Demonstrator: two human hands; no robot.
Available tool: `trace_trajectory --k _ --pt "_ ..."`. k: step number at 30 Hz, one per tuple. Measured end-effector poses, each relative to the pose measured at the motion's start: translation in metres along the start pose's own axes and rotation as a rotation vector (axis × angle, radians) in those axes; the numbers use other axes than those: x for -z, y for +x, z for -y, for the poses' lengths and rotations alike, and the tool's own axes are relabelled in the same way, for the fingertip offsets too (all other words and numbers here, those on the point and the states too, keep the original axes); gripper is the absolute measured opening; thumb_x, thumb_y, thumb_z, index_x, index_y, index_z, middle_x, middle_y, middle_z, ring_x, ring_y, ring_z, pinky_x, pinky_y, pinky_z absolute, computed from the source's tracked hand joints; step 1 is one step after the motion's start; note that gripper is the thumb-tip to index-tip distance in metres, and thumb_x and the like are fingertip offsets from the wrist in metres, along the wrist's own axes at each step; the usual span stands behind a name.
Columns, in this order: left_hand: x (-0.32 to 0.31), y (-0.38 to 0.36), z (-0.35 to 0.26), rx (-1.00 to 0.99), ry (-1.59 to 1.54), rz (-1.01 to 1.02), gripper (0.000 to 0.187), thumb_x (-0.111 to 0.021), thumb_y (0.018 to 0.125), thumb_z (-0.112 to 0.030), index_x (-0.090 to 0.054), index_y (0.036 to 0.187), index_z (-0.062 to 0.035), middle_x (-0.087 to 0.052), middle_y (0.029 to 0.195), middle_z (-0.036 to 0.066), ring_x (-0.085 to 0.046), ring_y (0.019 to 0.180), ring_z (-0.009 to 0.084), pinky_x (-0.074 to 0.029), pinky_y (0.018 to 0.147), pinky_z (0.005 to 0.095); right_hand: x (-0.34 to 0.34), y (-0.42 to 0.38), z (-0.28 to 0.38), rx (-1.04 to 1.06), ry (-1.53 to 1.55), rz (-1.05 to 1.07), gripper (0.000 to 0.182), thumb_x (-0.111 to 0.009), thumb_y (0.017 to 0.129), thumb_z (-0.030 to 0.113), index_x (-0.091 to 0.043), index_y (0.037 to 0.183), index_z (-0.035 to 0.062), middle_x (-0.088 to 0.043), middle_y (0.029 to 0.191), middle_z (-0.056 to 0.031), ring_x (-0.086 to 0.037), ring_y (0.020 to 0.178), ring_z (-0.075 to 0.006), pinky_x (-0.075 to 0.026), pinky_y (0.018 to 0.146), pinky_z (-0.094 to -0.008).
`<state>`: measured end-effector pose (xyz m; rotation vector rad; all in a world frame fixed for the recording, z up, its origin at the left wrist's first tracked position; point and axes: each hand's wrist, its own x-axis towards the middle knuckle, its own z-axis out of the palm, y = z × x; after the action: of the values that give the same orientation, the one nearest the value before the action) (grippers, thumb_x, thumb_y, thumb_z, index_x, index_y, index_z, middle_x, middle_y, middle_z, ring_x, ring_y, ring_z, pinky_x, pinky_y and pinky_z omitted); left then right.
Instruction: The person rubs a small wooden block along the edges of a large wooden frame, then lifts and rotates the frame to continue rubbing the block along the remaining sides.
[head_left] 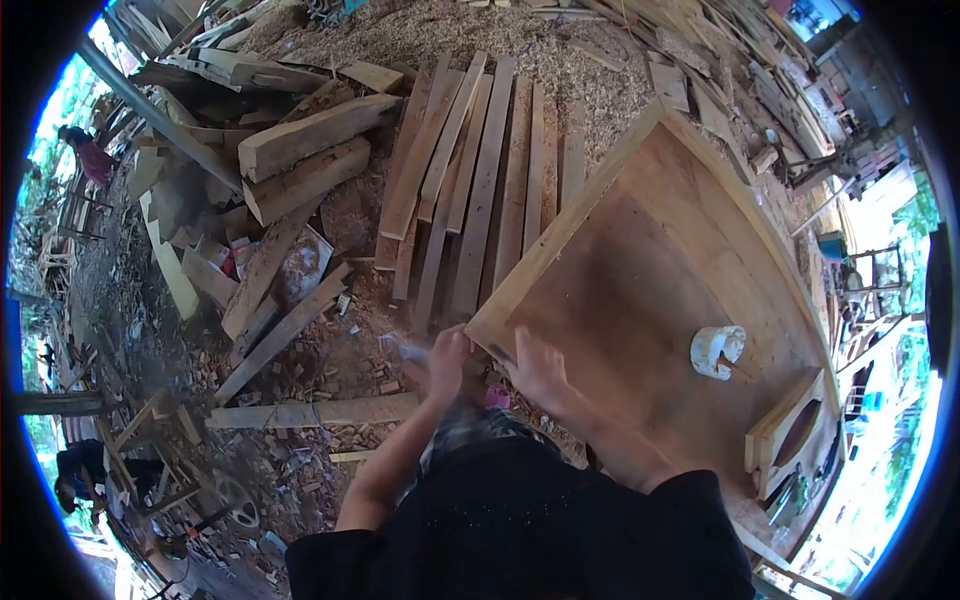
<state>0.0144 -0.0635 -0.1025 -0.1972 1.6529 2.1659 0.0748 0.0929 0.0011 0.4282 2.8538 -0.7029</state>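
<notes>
A large wooden panel with a raised frame [600, 290] lies to my right, its near corner pointing toward me. Just left of that corner is my left hand [450, 362], its fingers closed, with a blurred pale shape beside it. My right hand [538, 366] is closed at the panel's near edge, inside the corner. A small dark piece [500, 353] shows at its fingers; I cannot tell what it is. On the panel stands a white tub [716, 352] with a stick in it.
Several long boards [480, 190] lie side by side ahead. Thick beams [315, 135] are piled at the left, with a loose plank [310, 413] nearer me. Wood scraps and sawdust cover the ground. A framed wooden piece [785, 435] rests at the panel's right end. A person [90, 155] is far left.
</notes>
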Motion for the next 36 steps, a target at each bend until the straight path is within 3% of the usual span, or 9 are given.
trace_trajectory --k 5,7,10,12,17,19,28,30,36 --pt "0.031 0.028 0.054 -0.065 0.035 0.091 0.036 -0.043 0.103 -0.032 -0.062 0.118 -0.0053 -0.062 0.103 0.003 -0.059 0.088 0.0136 -0.049 0.075 0.0285 -0.003 0.043 0.030 0.049 0.065 -0.031 0.043 -0.067 0.082 0.027 -0.047 0.114 0.0046 -0.064 0.100 -0.0227 -0.063 0.096 -0.0422 -0.049 0.081 -0.0526" --pt "0.018 0.012 0.023 0.155 -0.152 0.108 0.040 -0.037 0.104 -0.034 -0.056 0.125 -0.0050 -0.060 0.111 0.007 -0.060 0.098 0.0198 -0.051 0.081 0.0336 -0.001 0.077 0.052 0.071 0.002 0.091 0.039 -0.067 0.083 0.029 -0.047 0.108 0.0057 -0.065 0.100 -0.0234 -0.063 0.096 -0.0418 -0.049 0.080 -0.0526" --pt "-0.016 -0.009 -0.021 0.255 -0.121 -0.122 0.044 -0.041 0.103 -0.043 -0.061 0.121 -0.0087 -0.066 0.107 0.004 -0.062 0.096 0.0144 -0.048 0.084 0.0300 0.005 0.071 0.045 0.058 0.118 0.092 0.036 -0.064 0.085 0.032 -0.047 0.104 0.0061 -0.065 0.100 -0.0238 -0.063 0.096 -0.0425 -0.049 0.080 -0.0531" --pt "-0.015 -0.009 -0.003 0.138 -0.066 0.003 0.052 -0.039 0.101 -0.053 -0.058 0.125 -0.0106 -0.064 0.113 0.003 -0.060 0.099 0.0154 -0.045 0.091 0.0328 0.010 0.039 0.025 0.024 0.098 0.085 0.035 -0.062 0.087 0.032 -0.047 0.105 0.0061 -0.065 0.098 -0.0231 -0.063 0.096 -0.0424 -0.049 0.080 -0.0542" --pt "-0.031 -0.026 -0.034 0.359 -0.250 -0.009 0.059 -0.041 0.097 -0.061 -0.048 0.133 -0.0148 -0.057 0.115 0.000 -0.054 0.105 0.0144 -0.041 0.097 0.0373 0.004 0.001 0.010 -0.020 0.023 0.062 0.036 -0.063 0.087 0.032 -0.048 0.107 0.0062 -0.065 0.097 -0.0227 -0.063 0.097 -0.0407 -0.049 0.081 -0.0536" --pt "-0.026 -0.022 -0.029 0.374 -0.211 0.024 0.065 -0.039 0.095 -0.065 -0.046 0.135 -0.0142 -0.056 0.117 0.001 -0.054 0.105 0.0147 -0.040 0.099 0.0406 -0.004 0.031 0.031 0.026 0.033 0.088 0.035 -0.066 0.082 0.019 -0.047 0.108 0.0058 -0.064 0.100 -0.0201 -0.065 0.094 -0.0403 -0.052 0.077 -0.0517" --pt "-0.040 -0.024 -0.056 0.400 -0.221 -0.001 0.062 -0.035 0.096 -0.065 -0.054 0.127 -0.0138 -0.060 0.121 0.004 -0.058 0.106 0.0170 -0.045 0.093 0.0391 0.002 0.019 0.013 0.125 0.071 0.074 0.038 -0.060 0.086 0.030 -0.048 0.115 0.0078 -0.065 0.104 -0.0204 -0.065 0.096 -0.0380 -0.050 0.083 -0.0511" --pt "-0.038 -0.024 -0.049 0.440 -0.266 0.019 0.061 -0.037 0.096 -0.065 -0.055 0.125 -0.0143 -0.060 0.118 0.003 -0.058 0.102 0.0162 -0.045 0.092 0.0389 0.008 0.007 0.011 -0.015 -0.004 0.107 0.040 -0.063 0.085 0.032 -0.049 0.113 0.0068 -0.066 0.100 -0.0203 -0.065 0.095 -0.0383 -0.050 0.082 -0.0502" --pt "-0.037 -0.023 -0.037 0.393 -0.242 0.045 0.057 -0.037 0.096 -0.064 -0.056 0.119 -0.0147 -0.063 0.109 0.004 -0.059 0.106 0.0190 -0.043 0.095 0.0418 0.012 0.079 0.054 0.036 0.015 0.177 0.041 -0.070 0.081 0.020 -0.046 0.110 0.0031 -0.063 0.098 -0.0258 -0.064 0.094 -0.0401 -0.051 0.078 -0.0527"
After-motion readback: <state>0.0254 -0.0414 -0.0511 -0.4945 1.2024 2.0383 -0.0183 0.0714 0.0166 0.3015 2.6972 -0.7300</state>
